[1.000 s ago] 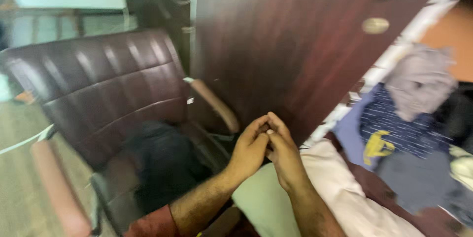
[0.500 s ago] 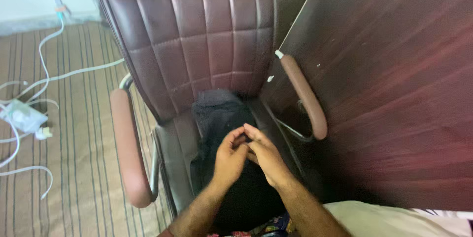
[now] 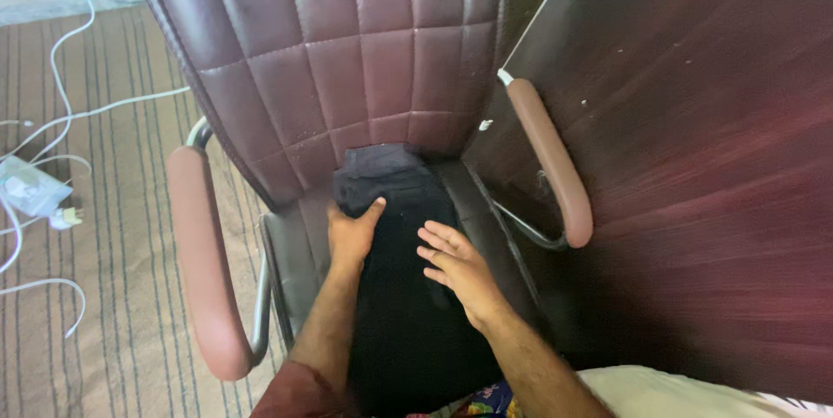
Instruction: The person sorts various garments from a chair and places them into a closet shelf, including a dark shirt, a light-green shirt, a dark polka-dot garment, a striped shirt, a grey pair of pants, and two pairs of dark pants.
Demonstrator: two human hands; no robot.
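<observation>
A dark folded garment (image 3: pixel 395 210) lies on the seat of a brown padded office chair (image 3: pixel 347 62). My left hand (image 3: pixel 351 231) rests on the garment's left edge, thumb raised over the cloth. My right hand (image 3: pixel 455 266) lies flat on the garment with its fingers spread and pointing left. Neither hand has the cloth gripped. Both forearms reach in from the bottom of the view.
The chair's padded armrests (image 3: pixel 204 253) (image 3: pixel 551 153) flank the seat. A dark wooden table top (image 3: pixel 694 166) fills the right side. White cables and a plug adapter (image 3: pixel 35 188) lie on the striped carpet at left. Pale cloth (image 3: pixel 659 392) shows at the bottom right.
My view swung from the table's clothes pile down to the chair. My hands, joined together before, have parted and come down onto the dark garment.
</observation>
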